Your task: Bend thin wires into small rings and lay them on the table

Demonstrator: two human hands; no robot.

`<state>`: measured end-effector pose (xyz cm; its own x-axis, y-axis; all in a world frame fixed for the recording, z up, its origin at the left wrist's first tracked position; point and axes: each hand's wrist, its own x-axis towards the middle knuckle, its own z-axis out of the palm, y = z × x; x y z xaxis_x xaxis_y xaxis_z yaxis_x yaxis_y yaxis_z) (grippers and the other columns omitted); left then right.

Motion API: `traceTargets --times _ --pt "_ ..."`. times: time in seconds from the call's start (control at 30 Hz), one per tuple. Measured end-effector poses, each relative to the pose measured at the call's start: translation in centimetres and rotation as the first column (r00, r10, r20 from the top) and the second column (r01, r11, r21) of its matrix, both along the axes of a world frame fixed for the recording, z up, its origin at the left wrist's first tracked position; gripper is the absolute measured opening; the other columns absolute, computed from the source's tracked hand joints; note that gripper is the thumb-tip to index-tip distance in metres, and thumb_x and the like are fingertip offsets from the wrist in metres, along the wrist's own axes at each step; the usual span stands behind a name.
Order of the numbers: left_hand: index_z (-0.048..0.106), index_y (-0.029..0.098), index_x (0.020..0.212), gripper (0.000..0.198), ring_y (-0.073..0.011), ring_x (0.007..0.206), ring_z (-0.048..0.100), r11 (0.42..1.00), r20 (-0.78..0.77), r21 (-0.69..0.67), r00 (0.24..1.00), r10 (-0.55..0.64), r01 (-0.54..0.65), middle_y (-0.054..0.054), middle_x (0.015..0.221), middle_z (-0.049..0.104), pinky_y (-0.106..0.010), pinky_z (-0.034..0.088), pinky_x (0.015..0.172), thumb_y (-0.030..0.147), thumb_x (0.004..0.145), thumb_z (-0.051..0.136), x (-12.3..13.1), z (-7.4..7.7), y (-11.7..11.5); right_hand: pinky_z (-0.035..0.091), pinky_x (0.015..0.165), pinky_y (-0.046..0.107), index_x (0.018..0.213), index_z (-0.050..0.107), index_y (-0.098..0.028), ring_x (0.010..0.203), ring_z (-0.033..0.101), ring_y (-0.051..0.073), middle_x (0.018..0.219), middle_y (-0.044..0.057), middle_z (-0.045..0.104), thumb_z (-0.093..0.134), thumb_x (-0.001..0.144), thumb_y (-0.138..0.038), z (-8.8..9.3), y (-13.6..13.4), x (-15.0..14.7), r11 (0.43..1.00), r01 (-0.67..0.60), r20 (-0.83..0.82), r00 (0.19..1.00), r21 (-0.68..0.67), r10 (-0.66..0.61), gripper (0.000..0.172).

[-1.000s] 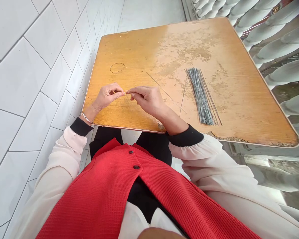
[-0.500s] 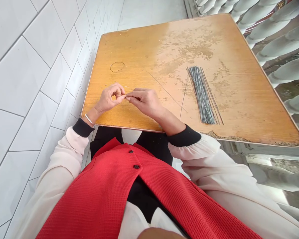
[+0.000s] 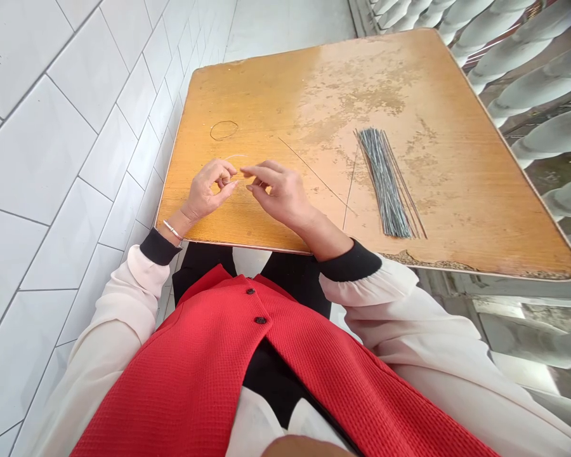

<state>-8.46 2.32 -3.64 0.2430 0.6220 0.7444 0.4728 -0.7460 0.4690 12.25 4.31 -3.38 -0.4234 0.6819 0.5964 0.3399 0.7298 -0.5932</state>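
My left hand (image 3: 210,187), a bracelet at its wrist, pinches a thin wire (image 3: 236,155) between thumb and fingertips. A pale curved length of that wire rises above the fingers; the rest is hidden or too fine to follow. Just to the right, my right hand (image 3: 282,190) hovers with thumb and fingers parted and nothing visible between them. Beyond the left hand a wire ring (image 3: 224,130) lies flat on the wooden table (image 3: 266,89). Two straight wires, one slanting wire (image 3: 309,168) and one steeper wire (image 3: 351,184), rest to the right of my hands and cross near their lower ends.
A bundle of grey wires (image 3: 385,184) lies on the table's right half, with a few darker strands along its right side. White wall tiles (image 3: 76,203) border the left. A white balustrade (image 3: 528,95) runs along the right. The table's near edge (image 3: 447,261) is chipped.
My right hand's fingertips have parted from the wire and from my left hand, opening a small gap. The wire's curved end stands out more above my left hand.
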Motion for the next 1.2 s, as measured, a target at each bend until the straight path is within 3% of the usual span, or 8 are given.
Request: traceTargets --times 0.17,0.27,0.37,0.57,0.77,0.9,1.07,1.2 --pt "0.052 0.021 0.078 0.026 -0.0127 0.089 0.064 0.991 0.018 0.082 0.994 0.105 -0.106 -0.006 0.104 0.069 -0.031 0.055 0.074 0.037 0.098 0.058 -0.5 -0.5 0.2 0.056 0.069 0.030 0.125 0.065 -0.028 0.078 0.068 0.013 0.134 0.007 0.064 0.067 0.085 -0.027 0.7 0.1 0.5 0.948 0.028 -0.336 0.931 -0.318 -0.141 0.040" --pt "0.055 0.021 0.078 0.028 -0.0151 0.094 0.065 0.988 -0.044 0.058 0.988 0.145 -0.143 -0.008 0.107 0.070 -0.034 0.057 0.079 0.040 0.097 0.058 -0.5 -0.2 -0.1 0.052 0.057 0.025 0.113 0.067 -0.023 0.067 0.066 0.011 0.114 0.007 0.073 0.066 0.089 -0.040 1.1 0.3 0.7 0.779 -0.122 -0.431 0.879 -0.616 -0.204 0.029" --pt "0.056 0.021 0.077 0.029 -0.0163 0.096 0.066 0.988 -0.112 0.078 0.984 0.139 -0.131 -0.008 0.108 0.070 -0.037 0.057 0.084 0.042 0.097 0.057 -0.3 0.1 -0.4 0.044 0.047 0.022 0.093 0.072 -0.019 0.057 0.059 0.009 0.086 0.006 0.075 0.069 0.089 -0.045 1.6 0.7 0.8 0.622 -0.234 -0.431 0.883 -0.747 -0.186 0.027" --pt "0.058 0.021 0.077 0.033 -0.0168 0.094 0.067 0.995 -0.135 0.059 0.987 0.087 -0.080 -0.009 0.108 0.072 -0.036 0.056 0.085 0.046 0.098 0.054 0.0 0.4 -0.5 0.046 0.046 0.016 0.085 0.072 -0.017 0.052 0.057 0.006 0.067 0.000 0.068 0.073 0.080 -0.011 3.0 0.2 0.0 0.449 -0.375 -0.506 0.834 -0.811 -0.218 0.008" --pt "0.062 0.020 0.085 0.035 -0.0109 0.072 0.062 0.991 -0.028 -0.065 0.993 0.119 -0.121 -0.002 0.079 0.070 -0.026 0.049 0.069 0.048 0.101 0.050 0.6 -0.3 -0.3 0.056 0.061 0.017 0.082 0.060 -0.021 0.061 0.066 0.007 0.072 -0.002 0.071 0.071 0.078 -0.008 2.3 -1.6 -1.9 0.492 -0.463 -0.617 0.758 -0.738 -0.213 0.017" --pt "0.065 0.020 0.088 0.036 -0.0109 0.076 0.064 0.987 0.041 -0.112 0.991 0.124 -0.119 -0.002 0.082 0.071 -0.025 0.050 0.072 0.050 0.101 0.051 0.9 -0.2 -0.5 0.059 0.068 0.020 0.082 0.059 -0.022 0.066 0.067 0.007 0.080 -0.003 0.073 0.074 0.078 -0.015 1.2 -1.8 -2.5 0.555 -0.448 -0.639 0.740 -0.701 -0.210 0.017" --pt "0.070 0.019 0.091 0.027 -0.0123 0.084 0.066 0.991 0.033 -0.092 0.995 0.097 -0.094 -0.005 0.091 0.075 -0.025 0.050 0.071 0.041 0.100 0.055 0.9 0.4 -1.0 0.060 0.073 0.022 0.082 0.068 -0.020 0.067 0.066 0.007 0.086 0.000 0.072 0.074 0.077 -0.020 1.2 -1.6 -2.2 0.544 -0.452 -0.636 0.743 -0.707 -0.209 0.008" --pt "0.072 0.020 0.093 0.028 -0.0125 0.085 0.069 0.991 0.061 -0.111 0.994 0.087 -0.080 -0.006 0.092 0.076 -0.026 0.052 0.073 0.041 0.100 0.056 1.4 0.3 -1.3 0.058 0.069 0.024 0.084 0.069 -0.022 0.067 0.065 0.009 0.082 0.000 0.069 0.076 0.076 -0.027 1.1 -1.6 -2.1 0.594 -0.374 -0.590 0.778 -0.712 -0.216 0.012"
